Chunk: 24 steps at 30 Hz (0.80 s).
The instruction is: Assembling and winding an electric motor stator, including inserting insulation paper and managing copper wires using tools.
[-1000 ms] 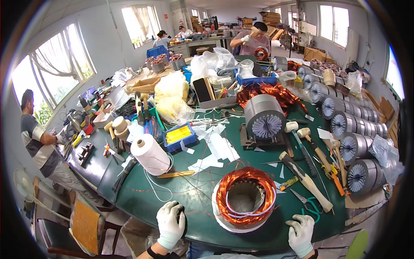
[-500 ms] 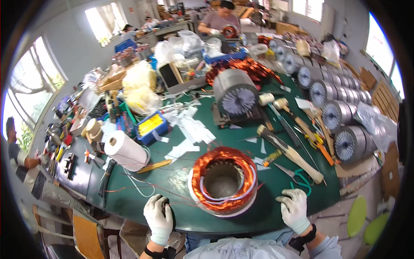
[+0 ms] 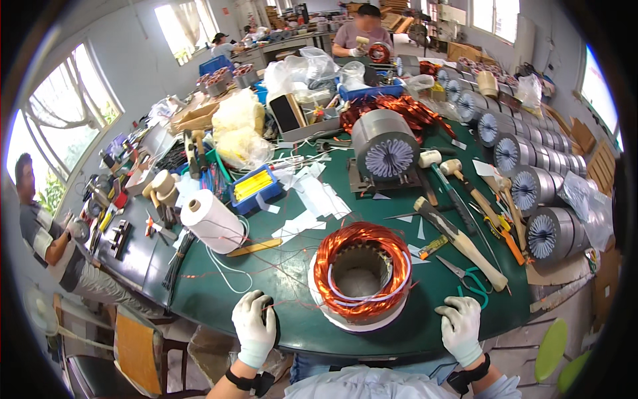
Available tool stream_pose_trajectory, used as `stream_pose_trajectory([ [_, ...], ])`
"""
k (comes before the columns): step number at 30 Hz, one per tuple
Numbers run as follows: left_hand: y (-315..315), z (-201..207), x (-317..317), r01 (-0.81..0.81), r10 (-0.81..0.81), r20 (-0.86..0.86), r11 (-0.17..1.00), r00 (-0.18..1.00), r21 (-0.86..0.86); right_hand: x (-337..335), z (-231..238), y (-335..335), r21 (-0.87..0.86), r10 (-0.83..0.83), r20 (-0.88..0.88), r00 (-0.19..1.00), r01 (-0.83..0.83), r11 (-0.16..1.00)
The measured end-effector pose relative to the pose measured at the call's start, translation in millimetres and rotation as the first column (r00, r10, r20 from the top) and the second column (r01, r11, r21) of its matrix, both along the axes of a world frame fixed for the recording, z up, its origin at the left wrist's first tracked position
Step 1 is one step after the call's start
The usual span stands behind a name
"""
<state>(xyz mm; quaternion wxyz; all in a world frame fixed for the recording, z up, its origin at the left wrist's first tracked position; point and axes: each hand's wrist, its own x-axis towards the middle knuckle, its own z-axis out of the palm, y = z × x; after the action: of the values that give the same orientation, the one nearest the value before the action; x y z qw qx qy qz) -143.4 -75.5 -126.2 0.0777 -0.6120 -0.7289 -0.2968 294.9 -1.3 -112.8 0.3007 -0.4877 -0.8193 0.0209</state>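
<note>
A stator core with a thick ring of copper winding (image 3: 362, 269) stands upright on the green tabletop before me, a white cord lying around its upper coil. To its left, my white-gloved left hand (image 3: 254, 327) rests at the table's front edge, fingers loosely bent and holding nothing visible. Thin reddish wires (image 3: 279, 266) trail from the winding leftward, passing close to this hand. My right hand (image 3: 460, 328), gloved alike, rests on the edge to the right of the stator, its fingers slightly bent and apart. Nearest to it are teal-handled scissors (image 3: 468, 276). Neither hand touches the stator.
A white thread spool (image 3: 211, 223), a blue bin (image 3: 256, 191) and paper strips (image 3: 316, 196) lie left. Mallets (image 3: 458, 239) lie right, near rows of metal stators (image 3: 551, 234). Another stator (image 3: 384, 146) sits behind. One co-worker (image 3: 362, 33) works across, another (image 3: 43, 226) at left.
The whole scene has shifted rightward in view as my head turned. My hands stay at the table edge beside the stator. The co-worker across now has a pale mallet raised.
</note>
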Motion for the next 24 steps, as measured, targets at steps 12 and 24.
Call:
stream_pose_trajectory([
  [12,1.8,3.0,-2.0,-0.013,0.013,0.003,1.0,1.0,0.028,-0.6,9.2,6.3,-0.072,0.056,0.094,0.994,-0.05,0.996],
  [24,-2.4,-0.7,-7.2,0.054,-0.056,0.023,0.995,0.998,0.082,6.0,40.6,160.6,0.026,0.128,0.871,0.474,-0.304,0.952],
])
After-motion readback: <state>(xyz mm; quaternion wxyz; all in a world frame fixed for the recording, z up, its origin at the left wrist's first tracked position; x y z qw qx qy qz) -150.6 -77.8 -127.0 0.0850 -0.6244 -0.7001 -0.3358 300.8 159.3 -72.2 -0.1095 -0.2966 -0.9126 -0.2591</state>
